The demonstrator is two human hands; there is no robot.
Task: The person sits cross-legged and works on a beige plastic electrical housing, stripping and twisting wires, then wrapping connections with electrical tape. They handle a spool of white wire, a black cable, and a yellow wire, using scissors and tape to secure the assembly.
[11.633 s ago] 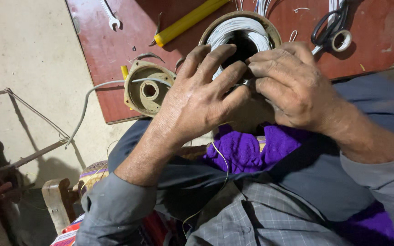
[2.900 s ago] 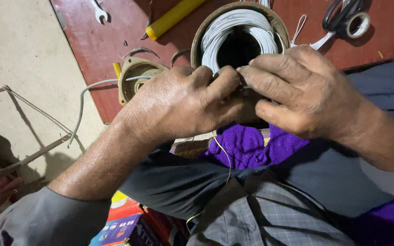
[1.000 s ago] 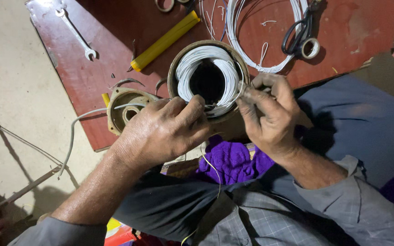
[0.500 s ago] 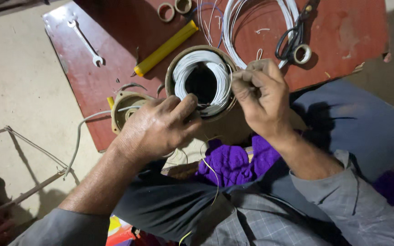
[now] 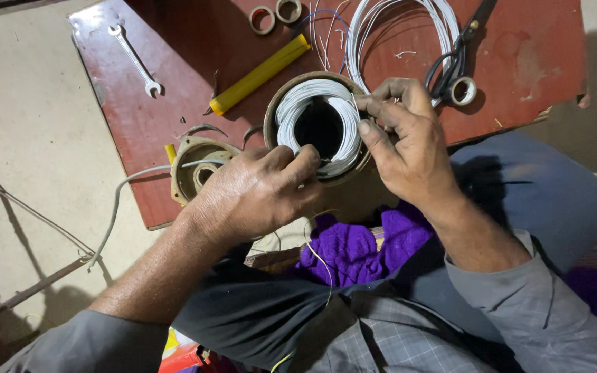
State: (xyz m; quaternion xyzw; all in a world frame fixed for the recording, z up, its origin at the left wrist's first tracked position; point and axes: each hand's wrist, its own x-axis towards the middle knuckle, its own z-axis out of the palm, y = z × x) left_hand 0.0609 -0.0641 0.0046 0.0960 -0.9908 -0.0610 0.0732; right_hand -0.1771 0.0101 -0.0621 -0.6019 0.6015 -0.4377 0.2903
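Two hands work on one round stator [image 5: 274,114] that rests on the person's lap, at the near edge of a red board [image 5: 195,83]. Inside the stator a white winding [image 5: 343,131] lies in a ring around the dark hole. The left hand [image 5: 257,193] lies over the lower left part of the rim, and its fingers [image 5: 298,157] curl into the hole and press on the winding from inside. The right hand [image 5: 409,148] is at the right side of the ring; its thumb and first fingers are pressed together and pinch the white wire at the upper right of the rim. I cannot tell if the left hand pinches a wire or only pushes on it.

Just under the hands a purple cloth [image 5: 354,249] covers the lap, and a thin yellow wire [image 5: 320,266] runs over it. Left of the stator, touching the left wrist area, stands a smaller tan housing [image 5: 195,169] with a grey cable [image 5: 115,207] going out to the floor. On the board lie a yellow tube [image 5: 260,74], a wrench [image 5: 135,61], two small rings [image 5: 276,14], a loose coil [image 5: 399,31] of white wire, and scissors [image 5: 454,59] beside a tape roll [image 5: 463,90]
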